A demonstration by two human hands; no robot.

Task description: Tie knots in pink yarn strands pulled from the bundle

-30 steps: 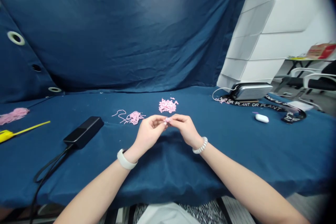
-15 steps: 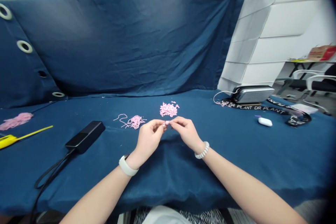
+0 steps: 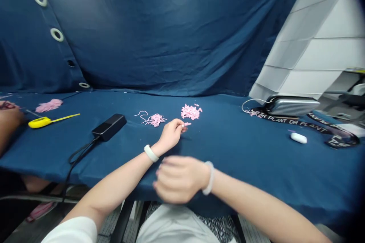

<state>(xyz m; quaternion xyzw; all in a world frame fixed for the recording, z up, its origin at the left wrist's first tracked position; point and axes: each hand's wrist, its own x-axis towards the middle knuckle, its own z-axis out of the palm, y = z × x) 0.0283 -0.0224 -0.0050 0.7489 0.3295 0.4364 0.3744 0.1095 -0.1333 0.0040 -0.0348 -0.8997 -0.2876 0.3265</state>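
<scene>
My left hand [image 3: 171,134] rests on the blue cloth and pinches a small pink piece [image 3: 186,124] at its fingertips. My right hand [image 3: 178,178] hangs near the table's front edge, blurred by motion, its fingers curled; whether it holds anything is unclear. A pile of small pink pieces [image 3: 191,111] lies just beyond my left hand. A tangle of pink strings [image 3: 154,119] lies to the left of that pile.
A black power adapter [image 3: 109,127] with its cable lies left of my left hand. A yellow tape measure [image 3: 42,122] and more pink string [image 3: 49,105] sit far left, by another person's hand [image 3: 10,117]. At right are a silver case [image 3: 291,105], a printed lanyard [image 3: 296,122] and a white earbud case [image 3: 298,138].
My right hand has let go of the pink piece and pulled back toward me to the table's front edge. The camera has swung left. My left hand keeps the piece.
</scene>
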